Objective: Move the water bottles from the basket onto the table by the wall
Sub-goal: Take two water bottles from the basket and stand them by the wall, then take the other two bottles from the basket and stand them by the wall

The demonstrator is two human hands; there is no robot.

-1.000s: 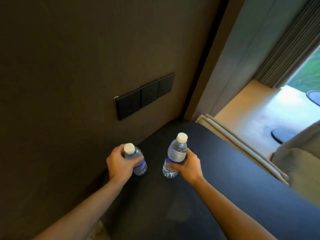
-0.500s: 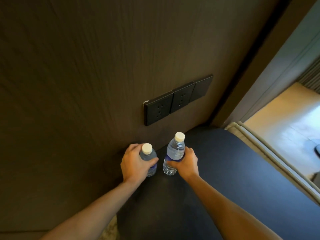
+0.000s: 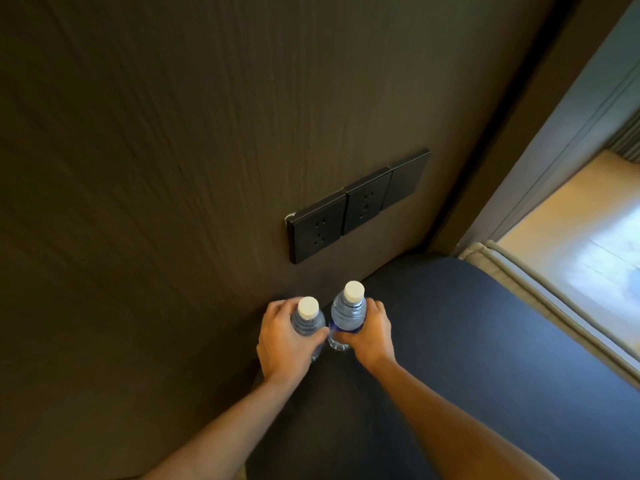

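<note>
Two clear water bottles with white caps stand upright side by side on the dark table [image 3: 467, 341], close to the brown wall. My left hand [image 3: 282, 344] is wrapped around the left bottle [image 3: 307, 318], covering most of its body. My right hand [image 3: 372, 336] grips the right bottle [image 3: 348, 313] at its blue label. The two bottles nearly touch. The basket is out of view.
A black strip of wall sockets [image 3: 356, 206] sits on the wall just above and right of the bottles. Beyond the table's right edge runs a beige padded edge [image 3: 540, 292], with a bright floor [image 3: 581, 244] past it.
Both hands have carried the bottles closer together and nearer the wall. The view has swung left, so the window and curtain have left the frame.
</note>
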